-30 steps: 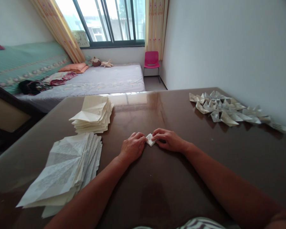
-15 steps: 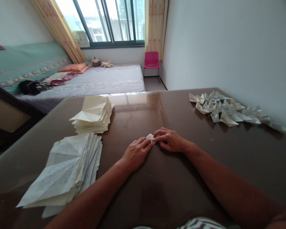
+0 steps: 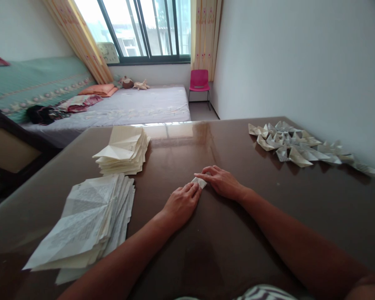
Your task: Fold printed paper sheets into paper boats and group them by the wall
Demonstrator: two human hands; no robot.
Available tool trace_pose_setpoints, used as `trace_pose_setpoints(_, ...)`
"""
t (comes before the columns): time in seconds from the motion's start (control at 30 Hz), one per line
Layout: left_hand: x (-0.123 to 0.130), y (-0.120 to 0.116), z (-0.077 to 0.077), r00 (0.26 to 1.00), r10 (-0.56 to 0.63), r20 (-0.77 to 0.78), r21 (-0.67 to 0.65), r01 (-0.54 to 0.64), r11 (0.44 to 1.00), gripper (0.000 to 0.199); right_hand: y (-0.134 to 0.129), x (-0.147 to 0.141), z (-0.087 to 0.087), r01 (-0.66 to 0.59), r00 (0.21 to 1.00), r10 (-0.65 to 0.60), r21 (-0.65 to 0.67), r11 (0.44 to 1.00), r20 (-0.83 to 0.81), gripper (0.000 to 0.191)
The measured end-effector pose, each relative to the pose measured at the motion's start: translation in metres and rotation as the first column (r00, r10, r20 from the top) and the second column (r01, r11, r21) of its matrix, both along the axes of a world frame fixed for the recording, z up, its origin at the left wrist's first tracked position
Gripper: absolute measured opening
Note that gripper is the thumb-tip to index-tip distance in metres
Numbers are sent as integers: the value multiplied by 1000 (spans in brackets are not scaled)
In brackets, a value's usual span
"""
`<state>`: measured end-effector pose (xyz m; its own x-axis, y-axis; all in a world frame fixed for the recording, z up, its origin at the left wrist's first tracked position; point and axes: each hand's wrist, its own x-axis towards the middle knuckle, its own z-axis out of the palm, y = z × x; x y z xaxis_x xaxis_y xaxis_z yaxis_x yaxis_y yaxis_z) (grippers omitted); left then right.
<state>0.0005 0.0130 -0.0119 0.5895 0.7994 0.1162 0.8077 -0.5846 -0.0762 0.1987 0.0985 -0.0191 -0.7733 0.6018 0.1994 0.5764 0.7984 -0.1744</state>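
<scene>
A small piece of folded paper [image 3: 200,182] with printing on it lies on the brown table in front of me. My left hand [image 3: 183,202] holds its left side down, fingers together and pressed on the paper. From the right, my right hand [image 3: 223,182] grips its far edge, index finger stretched along the top and the other fingers curled. Part of the paper is hidden under my fingers.
Left of my hands lie a stack of creased printed sheets [image 3: 81,216] and, behind it, a stack of creased cream sheets [image 3: 121,143]. Several folded paper boats [image 3: 300,156] stand at the table's [image 3: 181,258] far right, by the wall. Beyond are a bed [image 3: 153,102] and a pink chair [image 3: 199,80].
My right index finger has shifted up and left to the paper's far edge. More of the paper's face now shows between my hands. My left hand has shifted slightly.
</scene>
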Motion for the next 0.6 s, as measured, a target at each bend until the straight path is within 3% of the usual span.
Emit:
trace_pose_setpoints(0.23,1,0,-2,999,19,-32,14,-19,1000,37,-1,-2,-3,33,999,-33,11,999,1,48)
trace_pose_setpoints(0.4,1,-1,-1,1000,22,-23,9,-22,1000,38,8,14,-1,-138,983,127,-74,988,-129,42)
trace_pose_setpoints(0.6,0,-1,0,998,28,-55,2,-28,1000,40,9,19,5,-221,965,207,-79,972,-159,40)
